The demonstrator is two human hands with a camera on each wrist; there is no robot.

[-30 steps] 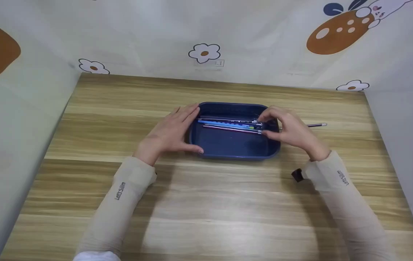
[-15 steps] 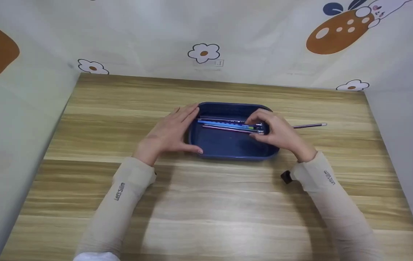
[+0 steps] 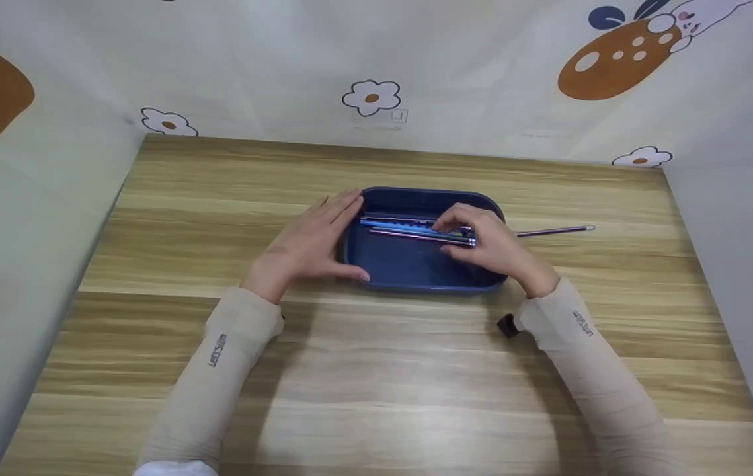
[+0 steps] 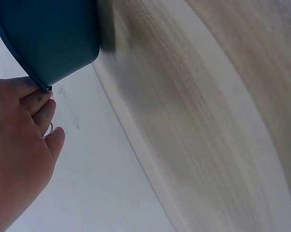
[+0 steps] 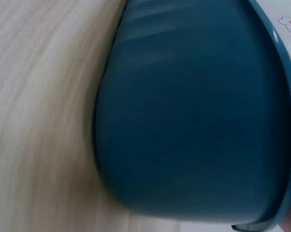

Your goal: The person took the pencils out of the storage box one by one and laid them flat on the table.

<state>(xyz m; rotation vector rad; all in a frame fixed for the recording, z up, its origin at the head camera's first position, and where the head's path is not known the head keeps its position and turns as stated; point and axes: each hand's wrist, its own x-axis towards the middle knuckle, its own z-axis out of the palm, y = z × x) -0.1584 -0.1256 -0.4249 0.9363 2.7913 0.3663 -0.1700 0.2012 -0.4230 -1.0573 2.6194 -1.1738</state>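
Note:
A dark blue plastic bin (image 3: 426, 285) stands on the wooden table. Inside it, several pencils (image 3: 409, 230) lie side by side, among them a bright blue one (image 3: 395, 226). My left hand (image 3: 307, 241) holds steady against the bin's left end, fingers straight along the far corner and thumb on the near corner. Within the bin's right half, my right hand (image 3: 488, 241) has its fingers curled round the pencils' right ends, thumb on the near side. Its palm side is hidden. The right wrist view is filled by the bin's outer wall (image 5: 193, 121), and the pencils do not show there.
One more dark pencil (image 3: 556, 231) lies on the table (image 3: 383, 370) just right of the bin, partly behind my right hand. Pale walls with printed flowers (image 3: 371, 98) and fruit surround the table at the back and sides.
My right hand has moved leftward into the bin, its fingers passing from the pencils' ends to farther along them. More of the outer pencil shows now. The left hand has stayed put.

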